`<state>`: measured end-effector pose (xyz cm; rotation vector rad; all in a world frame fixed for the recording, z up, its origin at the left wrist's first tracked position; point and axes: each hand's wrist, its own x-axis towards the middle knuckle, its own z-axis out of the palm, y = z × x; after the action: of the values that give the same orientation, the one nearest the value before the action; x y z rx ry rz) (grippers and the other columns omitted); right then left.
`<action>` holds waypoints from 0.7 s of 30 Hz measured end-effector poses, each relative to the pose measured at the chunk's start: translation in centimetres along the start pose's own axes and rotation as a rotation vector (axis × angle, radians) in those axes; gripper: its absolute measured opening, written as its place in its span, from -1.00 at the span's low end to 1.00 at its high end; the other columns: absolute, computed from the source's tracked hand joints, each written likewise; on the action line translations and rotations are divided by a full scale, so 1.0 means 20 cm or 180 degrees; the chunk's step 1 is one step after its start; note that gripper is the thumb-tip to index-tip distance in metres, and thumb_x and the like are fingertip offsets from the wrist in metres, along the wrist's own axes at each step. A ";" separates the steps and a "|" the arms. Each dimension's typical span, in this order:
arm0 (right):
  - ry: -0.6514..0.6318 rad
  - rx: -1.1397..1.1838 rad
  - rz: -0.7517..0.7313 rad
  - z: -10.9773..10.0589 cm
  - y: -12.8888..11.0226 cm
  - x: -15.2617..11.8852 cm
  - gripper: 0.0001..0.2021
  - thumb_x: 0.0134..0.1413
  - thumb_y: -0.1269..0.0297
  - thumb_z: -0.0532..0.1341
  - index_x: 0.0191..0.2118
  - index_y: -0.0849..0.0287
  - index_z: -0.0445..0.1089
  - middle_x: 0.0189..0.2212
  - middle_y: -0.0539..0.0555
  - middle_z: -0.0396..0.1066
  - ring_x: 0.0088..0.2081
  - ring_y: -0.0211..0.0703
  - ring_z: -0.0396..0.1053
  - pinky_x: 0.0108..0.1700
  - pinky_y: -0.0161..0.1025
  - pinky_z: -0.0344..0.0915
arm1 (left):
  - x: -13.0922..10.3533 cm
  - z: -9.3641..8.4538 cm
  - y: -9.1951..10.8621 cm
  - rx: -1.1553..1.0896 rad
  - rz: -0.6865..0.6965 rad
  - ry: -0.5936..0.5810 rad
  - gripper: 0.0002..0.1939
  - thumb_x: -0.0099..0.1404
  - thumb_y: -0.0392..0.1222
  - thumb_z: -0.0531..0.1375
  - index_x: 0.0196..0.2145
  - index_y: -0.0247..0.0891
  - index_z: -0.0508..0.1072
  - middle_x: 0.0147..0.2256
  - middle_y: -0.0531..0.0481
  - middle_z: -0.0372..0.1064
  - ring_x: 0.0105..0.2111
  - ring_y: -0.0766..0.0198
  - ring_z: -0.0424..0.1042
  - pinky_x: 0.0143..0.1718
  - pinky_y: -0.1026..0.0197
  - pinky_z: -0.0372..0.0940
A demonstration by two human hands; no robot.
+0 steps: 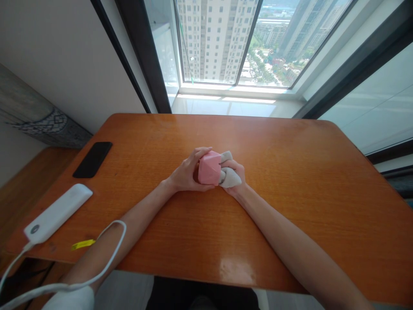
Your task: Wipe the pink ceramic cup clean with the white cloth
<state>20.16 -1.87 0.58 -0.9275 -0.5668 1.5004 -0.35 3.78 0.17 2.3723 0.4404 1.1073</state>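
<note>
Over the middle of the wooden table (274, 241), my left hand (187, 173) is wrapped round a pink faceted object (210, 168), its thumb below and fingers above. From the other side, my right hand (238, 170) grips a bunched light grey cloth (229, 177) and presses it against the object's right face. Parts of the cloth stick out above and below my right fingers. What kind of object the pink thing is I cannot tell; its left side is hidden by my left hand.
On the table's left lie a black phone (92, 159) and a long white device (58, 213) with a white cable (112, 254) that crosses over my left forearm. A yellow tag (83, 244) is close by. Beyond the far table edge is a window (219, 47).
</note>
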 end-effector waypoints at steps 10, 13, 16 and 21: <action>-0.0056 0.0010 0.0122 0.00 0.00 0.00 -0.93 -0.22 0.32 0.43 -0.49 0.10 0.56 -0.49 0.01 0.51 -0.40 -0.10 0.41 -0.37 -0.17 0.42 | -0.01 0.00 -0.02 0.0022 -0.0111 -0.0044 0.30 0.04 0.21 0.62 0.55 -0.05 0.06 0.30 -0.29 0.35 0.21 -0.18 0.54 0.19 -0.14 0.55; -0.0031 0.0024 0.0056 -0.01 0.00 0.00 -0.90 -0.24 0.32 0.43 -0.54 0.09 0.50 -0.49 0.01 0.50 -0.36 -0.08 0.43 -0.35 -0.17 0.43 | -0.01 0.00 -0.01 0.0231 0.0111 -0.0061 0.26 0.12 0.14 0.60 0.57 -0.02 0.03 0.39 -0.35 0.24 0.33 -0.24 0.44 0.26 -0.20 0.52; -0.0022 0.0087 -0.0007 -0.02 0.00 0.01 -0.86 -0.23 0.29 0.41 -0.58 0.09 0.43 -0.53 -0.01 0.42 -0.42 -0.16 0.37 -0.39 -0.20 0.40 | -0.01 0.00 -0.01 0.0697 0.0672 -0.0039 0.09 0.22 -0.02 0.57 0.54 0.12 0.11 0.48 -0.33 0.09 0.45 -0.29 0.28 0.35 -0.34 0.43; -0.0092 -0.0075 -0.0078 -0.01 0.00 0.00 -0.89 -0.19 0.32 0.42 -0.53 0.10 0.47 -0.51 -0.01 0.44 -0.41 -0.14 0.37 -0.38 -0.19 0.39 | -0.01 0.00 -0.02 0.0300 0.0192 -0.0021 0.32 0.06 0.21 0.62 0.57 -0.04 0.02 0.35 -0.34 0.28 0.31 -0.24 0.47 0.26 -0.21 0.54</action>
<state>20.34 -1.99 0.46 -0.9151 -0.6159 1.4900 -0.49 3.92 -0.18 2.4855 0.4300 1.1280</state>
